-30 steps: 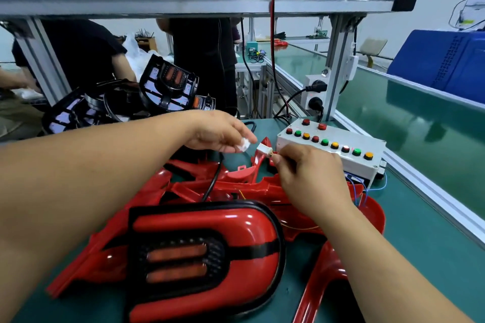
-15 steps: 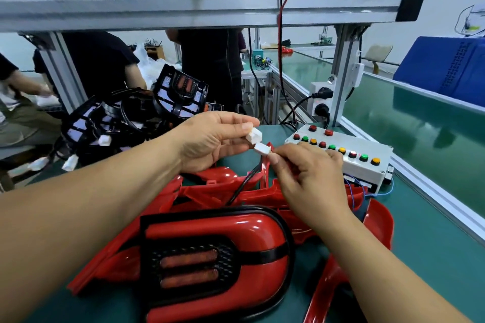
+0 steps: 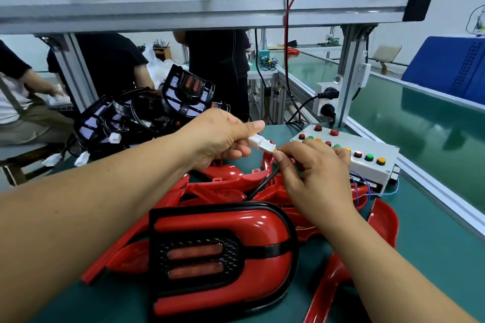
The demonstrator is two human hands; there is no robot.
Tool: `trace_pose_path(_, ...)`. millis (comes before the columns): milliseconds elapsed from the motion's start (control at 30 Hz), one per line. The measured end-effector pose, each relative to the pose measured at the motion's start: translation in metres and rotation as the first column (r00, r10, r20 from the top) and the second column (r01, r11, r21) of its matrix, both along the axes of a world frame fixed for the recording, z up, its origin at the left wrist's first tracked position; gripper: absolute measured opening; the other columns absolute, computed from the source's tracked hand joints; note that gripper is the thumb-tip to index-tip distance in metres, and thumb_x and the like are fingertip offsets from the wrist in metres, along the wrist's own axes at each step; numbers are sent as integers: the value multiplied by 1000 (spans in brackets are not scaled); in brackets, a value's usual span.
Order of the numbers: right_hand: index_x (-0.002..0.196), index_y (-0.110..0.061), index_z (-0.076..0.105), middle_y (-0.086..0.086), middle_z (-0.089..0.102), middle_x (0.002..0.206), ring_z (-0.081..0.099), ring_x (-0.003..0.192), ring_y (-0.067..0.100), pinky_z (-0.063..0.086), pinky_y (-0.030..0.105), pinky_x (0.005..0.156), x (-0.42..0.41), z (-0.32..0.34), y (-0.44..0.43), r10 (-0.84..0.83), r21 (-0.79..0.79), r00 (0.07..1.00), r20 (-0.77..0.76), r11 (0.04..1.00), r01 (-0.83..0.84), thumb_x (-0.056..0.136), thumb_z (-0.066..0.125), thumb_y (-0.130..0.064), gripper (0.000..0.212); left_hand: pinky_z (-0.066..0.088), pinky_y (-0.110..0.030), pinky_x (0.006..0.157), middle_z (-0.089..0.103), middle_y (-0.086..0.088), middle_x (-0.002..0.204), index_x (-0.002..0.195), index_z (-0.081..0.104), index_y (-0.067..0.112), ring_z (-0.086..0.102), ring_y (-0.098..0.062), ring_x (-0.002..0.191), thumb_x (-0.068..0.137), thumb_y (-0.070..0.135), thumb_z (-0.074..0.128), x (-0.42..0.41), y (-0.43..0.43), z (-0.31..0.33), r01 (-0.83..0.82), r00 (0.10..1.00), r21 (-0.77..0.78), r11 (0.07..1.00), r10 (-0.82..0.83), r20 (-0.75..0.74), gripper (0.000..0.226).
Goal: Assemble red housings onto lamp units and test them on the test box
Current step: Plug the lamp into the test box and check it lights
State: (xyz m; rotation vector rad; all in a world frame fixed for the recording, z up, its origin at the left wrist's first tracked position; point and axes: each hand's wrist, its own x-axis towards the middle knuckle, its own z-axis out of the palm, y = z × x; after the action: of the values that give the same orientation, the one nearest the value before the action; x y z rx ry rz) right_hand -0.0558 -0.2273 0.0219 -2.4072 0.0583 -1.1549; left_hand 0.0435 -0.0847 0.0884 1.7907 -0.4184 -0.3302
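Note:
An assembled lamp unit in its red housing lies face up on the green bench in front of me, lamps unlit. Its black cable rises to a white connector that my left hand pinches. My right hand pinches the mating white connector, and the two plugs are pushed together end to end. The white test box with red, green and orange buttons sits just behind my right hand.
Loose red housings are piled behind and to the right of the lamp. A stack of black lamp units stands at the back left. People sit and stand beyond the aluminium frame. A green conveyor runs along the right.
The two white connectors, held apart a second ago, have come together and now sit joined between my hands. The view has tilted upward.

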Motion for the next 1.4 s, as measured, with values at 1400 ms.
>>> trace_pose_path(1400, 94, -33, 71, -12, 54, 84, 54, 96, 16, 13, 33, 78, 11, -9, -13, -146, -163, 958, -248, 981, 108, 97, 50, -40, 22, 53, -15, 57, 75, -5, 88, 111, 68, 36, 73, -9, 77, 97, 30, 55, -21, 61, 2, -4, 988, 92, 996, -10, 155, 20)
